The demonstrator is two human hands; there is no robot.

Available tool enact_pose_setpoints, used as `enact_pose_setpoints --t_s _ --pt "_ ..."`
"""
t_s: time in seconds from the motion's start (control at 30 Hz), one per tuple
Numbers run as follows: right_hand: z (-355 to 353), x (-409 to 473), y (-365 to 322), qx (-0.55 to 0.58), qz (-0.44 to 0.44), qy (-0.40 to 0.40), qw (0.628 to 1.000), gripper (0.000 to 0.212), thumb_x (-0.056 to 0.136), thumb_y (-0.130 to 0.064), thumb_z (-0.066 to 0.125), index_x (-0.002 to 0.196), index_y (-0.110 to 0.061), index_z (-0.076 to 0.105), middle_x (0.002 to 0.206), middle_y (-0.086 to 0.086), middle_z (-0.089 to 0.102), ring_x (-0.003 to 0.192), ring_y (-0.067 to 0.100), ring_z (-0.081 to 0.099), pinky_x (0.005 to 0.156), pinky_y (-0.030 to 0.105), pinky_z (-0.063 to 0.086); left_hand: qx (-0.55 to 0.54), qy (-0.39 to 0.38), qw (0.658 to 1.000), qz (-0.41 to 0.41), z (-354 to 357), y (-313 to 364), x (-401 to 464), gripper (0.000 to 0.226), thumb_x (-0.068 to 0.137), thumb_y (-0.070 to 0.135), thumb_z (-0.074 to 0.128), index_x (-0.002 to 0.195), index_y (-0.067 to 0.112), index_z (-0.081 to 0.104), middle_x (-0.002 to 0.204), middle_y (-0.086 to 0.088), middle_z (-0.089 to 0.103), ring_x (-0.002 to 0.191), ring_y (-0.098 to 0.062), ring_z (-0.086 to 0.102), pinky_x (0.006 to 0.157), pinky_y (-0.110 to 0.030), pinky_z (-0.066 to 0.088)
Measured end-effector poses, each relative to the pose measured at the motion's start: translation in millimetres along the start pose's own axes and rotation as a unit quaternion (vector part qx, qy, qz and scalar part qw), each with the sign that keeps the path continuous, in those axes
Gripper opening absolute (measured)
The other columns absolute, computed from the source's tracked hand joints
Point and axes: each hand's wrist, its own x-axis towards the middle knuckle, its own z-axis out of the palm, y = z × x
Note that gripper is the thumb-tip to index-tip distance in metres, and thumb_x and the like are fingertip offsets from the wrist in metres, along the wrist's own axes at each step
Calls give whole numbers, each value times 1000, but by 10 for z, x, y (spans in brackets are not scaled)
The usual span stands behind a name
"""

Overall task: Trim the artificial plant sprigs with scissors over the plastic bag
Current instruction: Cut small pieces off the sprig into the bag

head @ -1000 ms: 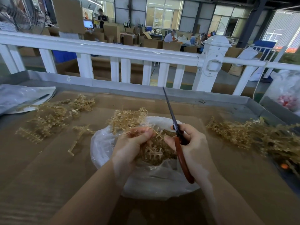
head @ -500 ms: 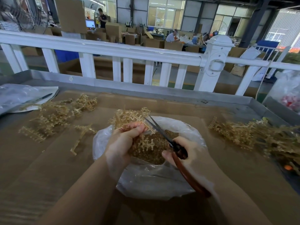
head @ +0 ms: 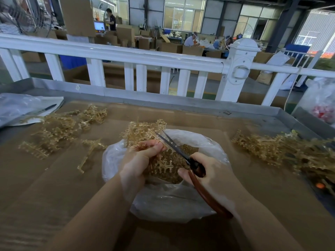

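A clear plastic bag (head: 174,205) lies open in the middle of the brown table, with tan sprig pieces (head: 166,167) heaped inside. My left hand (head: 141,158) pinches a tan artificial sprig (head: 139,132) over the bag's far left rim. My right hand (head: 208,176) grips red-handled scissors (head: 197,171). Their blades are parted and point up and left, the tips right beside my left fingertips.
Loose sprigs lie in a pile at the left (head: 59,129) and a larger pile at the right (head: 282,151). Flat plastic bags (head: 20,107) sit at the far left. A white railing (head: 126,57) runs behind the table's grey metal rim (head: 181,104).
The scissors swung down from pointing up at the railing to lie against the sprig, blades now parted. My left hand lifted the sprig slightly toward the bag's far rim.
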Motion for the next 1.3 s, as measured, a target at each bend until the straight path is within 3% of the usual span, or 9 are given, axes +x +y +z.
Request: enact_pose_setpoints --t_s 0.17,0.3,0.53,0.7,0.9,1.0,1.1,1.17,1.3 --pt "-7 -4 3 -10 2 -7 1000 28 85 -58 55 75 -33 46 65 -11 49 62 1 48 56 16 31 1 -1 1000 -6 -11 -30 22 7 61 7 74 64 13 72 69 -10 72 62 -20 71 55 -32 58" --pt "-1 -11 6 -10 6 -1 1000 29 84 -57 57 72 -33 46 61 -12 48 61 -1 49 57 14 35 21 8 1000 -2 -21 -48 41 20 73 3 72 58 16 73 68 -9 72 63 -20 71 55 -31 58" --pt "5 -22 35 -20 3 -7 1000 32 82 -60 57 75 -30 52 62 -11 50 59 1 48 55 16 35 21 13 1000 -12 -3 -48 37 10 72 0 71 70 10 67 67 -9 71 67 -22 67 70 -39 58" --pt "19 -24 53 -12 -6 -7 1000 28 82 -59 59 72 -34 50 58 -11 49 62 -6 51 60 10 38 7 14 999 -31 -1 -43 42 11 76 -2 68 80 7 65 66 -8 71 62 -17 70 62 -33 60" --pt "73 -24 70 -21 -11 -4 1000 27 82 -61 55 71 -38 47 62 -12 52 63 -5 52 60 10 38 -3 3 999 -50 4 -32 58 12 77 -3 68 83 7 64 67 -8 72 64 -16 70 71 -36 58" --pt "77 -21 78 -10 -5 -4 1000 29 82 -61 56 74 -33 52 63 -11 54 62 -3 53 59 11 38 5 0 999 -53 -8 -26 69 13 77 -2 68 89 3 65 65 -7 71 60 -16 69 60 -31 60" --pt "82 -21 61 -10 -7 -5 1000 28 83 -61 56 73 -36 48 63 -13 52 65 -7 53 58 9 38 13 -2 999 -51 -27 -21 56 28 67 2 73 93 2 66 68 -8 71 61 -17 70 55 -29 58" --pt "99 -11 42 -20 -5 -7 1000 29 84 -63 53 76 -35 48 65 -13 52 63 -2 52 55 12 35 36 -2 998 -44 -28 -37 51 43 54 9 76 95 2 67 76 -12 71 70 -23 71 63 -33 57" --pt "146 6 22 -21 5 -5 1000 32 85 -64 49 76 -33 47 66 -11 53 64 0 51 55 14 30 47 3 998 -45 -34 -56 39 42 51 9 77 92 4 67 76 -12 72 74 -26 71 67 -36 56"
